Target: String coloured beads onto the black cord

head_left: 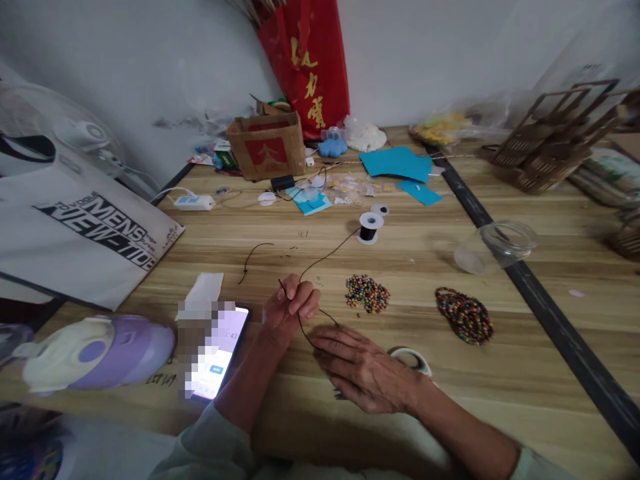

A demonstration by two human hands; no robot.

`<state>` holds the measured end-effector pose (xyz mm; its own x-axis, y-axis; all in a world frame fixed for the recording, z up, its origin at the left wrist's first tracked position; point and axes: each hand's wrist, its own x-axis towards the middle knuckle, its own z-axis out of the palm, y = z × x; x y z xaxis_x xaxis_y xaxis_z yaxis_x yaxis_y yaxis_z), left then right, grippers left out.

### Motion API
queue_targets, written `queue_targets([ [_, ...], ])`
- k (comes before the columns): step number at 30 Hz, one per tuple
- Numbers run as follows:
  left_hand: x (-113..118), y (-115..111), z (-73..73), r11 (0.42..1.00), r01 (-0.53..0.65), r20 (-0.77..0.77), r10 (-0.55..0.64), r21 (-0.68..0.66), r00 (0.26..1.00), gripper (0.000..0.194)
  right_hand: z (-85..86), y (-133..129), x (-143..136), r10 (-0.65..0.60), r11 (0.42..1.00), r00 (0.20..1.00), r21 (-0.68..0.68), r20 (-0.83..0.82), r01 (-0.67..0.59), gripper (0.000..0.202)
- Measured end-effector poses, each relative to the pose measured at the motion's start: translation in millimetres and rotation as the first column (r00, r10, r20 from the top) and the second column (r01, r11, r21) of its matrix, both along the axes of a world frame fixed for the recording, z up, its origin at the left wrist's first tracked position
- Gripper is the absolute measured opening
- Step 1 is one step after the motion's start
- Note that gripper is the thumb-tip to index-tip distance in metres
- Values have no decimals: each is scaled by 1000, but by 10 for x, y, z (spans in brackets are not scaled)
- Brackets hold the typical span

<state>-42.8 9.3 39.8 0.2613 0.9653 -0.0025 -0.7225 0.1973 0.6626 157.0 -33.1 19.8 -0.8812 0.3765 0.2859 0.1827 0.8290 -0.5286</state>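
One thin black cord (331,253) pinched in the left hand (291,304); right hand (367,368) by its loop, can't tell if gripping.

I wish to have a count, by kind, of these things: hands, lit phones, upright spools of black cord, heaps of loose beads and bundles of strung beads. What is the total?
Hands: 2 (left hand, right hand)
Lit phones: 1
Upright cord spools: 1
Loose-bead heaps: 1
Strung-bead bundles: 1
Total: 6

Dim lt; phone scrn (224,353) v. bright; edges warped, prob. soft.
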Motion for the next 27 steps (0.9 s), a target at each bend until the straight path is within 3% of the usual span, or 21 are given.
queue_targets([
  [4, 29, 33, 8, 997, 69, -137, -65, 27, 988, 42, -34, 16, 35, -77, 995, 992, 62, -100, 83, 18],
  [7, 90, 77, -16, 985, 171, -328, -153, 27, 932, 32, -67, 53, 93, -181, 978, 964, 71, -195, 198, 18],
  [9, 139, 93, -55, 978, 211, -525, -175, 9, 833, 26, -77, 85, 140, -286, 955, 921, 5, -264, 298, 22],
  [12, 208, 82, -118, 961, 275, -782, -159, 17, 603, 18, -72, 143, 197, -485, 874, 802, -215, -349, 436, 29],
  [17, 263, 18, -159, 855, 517, -897, -212, 21, 387, 14, -76, 262, 228, -719, 673, 597, -573, -356, 469, 41],
  [22, 197, 23, -113, 830, 553, -981, -47, 66, 188, 11, -103, 325, 217, -773, 590, 557, -667, -304, 455, 47],
  [27, 20, 109, -75, 898, 395, -978, 207, 195, 13, 14, -103, 327, 197, -773, 580, 550, -702, -316, 412, 47],
])
